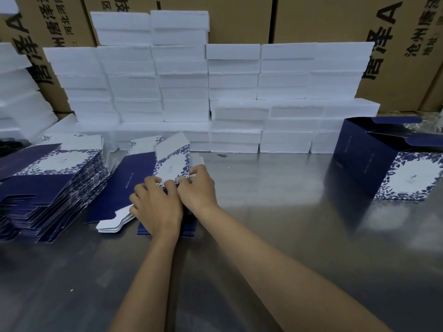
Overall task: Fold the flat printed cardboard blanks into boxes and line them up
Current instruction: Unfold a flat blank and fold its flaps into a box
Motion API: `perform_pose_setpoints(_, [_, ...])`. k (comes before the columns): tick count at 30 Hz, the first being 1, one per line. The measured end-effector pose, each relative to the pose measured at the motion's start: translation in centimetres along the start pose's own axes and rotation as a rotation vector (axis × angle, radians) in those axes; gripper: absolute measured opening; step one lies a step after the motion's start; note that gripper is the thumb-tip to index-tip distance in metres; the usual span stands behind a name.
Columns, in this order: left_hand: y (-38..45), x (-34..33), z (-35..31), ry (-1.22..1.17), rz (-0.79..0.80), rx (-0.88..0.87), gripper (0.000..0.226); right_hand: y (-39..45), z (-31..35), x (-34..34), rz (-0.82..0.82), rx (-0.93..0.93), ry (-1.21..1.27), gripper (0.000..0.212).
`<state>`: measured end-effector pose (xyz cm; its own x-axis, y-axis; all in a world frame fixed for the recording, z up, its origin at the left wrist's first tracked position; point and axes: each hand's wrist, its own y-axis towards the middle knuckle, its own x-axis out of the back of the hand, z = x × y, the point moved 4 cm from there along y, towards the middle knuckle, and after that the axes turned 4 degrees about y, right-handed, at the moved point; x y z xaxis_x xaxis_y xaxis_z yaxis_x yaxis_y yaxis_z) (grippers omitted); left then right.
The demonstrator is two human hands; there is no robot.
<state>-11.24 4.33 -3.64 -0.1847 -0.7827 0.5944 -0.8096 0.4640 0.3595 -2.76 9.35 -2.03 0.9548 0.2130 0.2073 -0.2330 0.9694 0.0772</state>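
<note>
Blank (172,161) on table (287,236), pinched btwn L fingers (153,182) & R fingers (191,173).

Steel table (311,236); white foam blocks (235,82); brown cartons (239,17) behind.

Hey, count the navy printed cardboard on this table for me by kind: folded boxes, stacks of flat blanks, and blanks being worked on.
Folded boxes: 1, the folded box at the right.
Stacks of flat blanks: 1, the stack at the left.
Blanks in hand: 1, the blank under the left hand and right hand.
Total: 3
</note>
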Motion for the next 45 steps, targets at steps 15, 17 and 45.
perform_pose_setpoints(15, [-1.3,2.5,-3.2,-0.339,-0.198,-0.178,0.067,-0.7,-0.6,14.6,-0.434,-0.011,0.280,0.007])
perform_pose_setpoints(17, [-1.8,1.1,-3.5,-0.662,0.218,0.014,0.081,-2.3,-1.9,17.8,-0.465,-0.050,0.365,0.005])
perform_pose_setpoints(45, [-13.6,-2.0,-8.1,-0.100,0.904,-0.680,0.081,-8.4,-8.3,27.4,-0.173,-0.333,0.716,0.025])
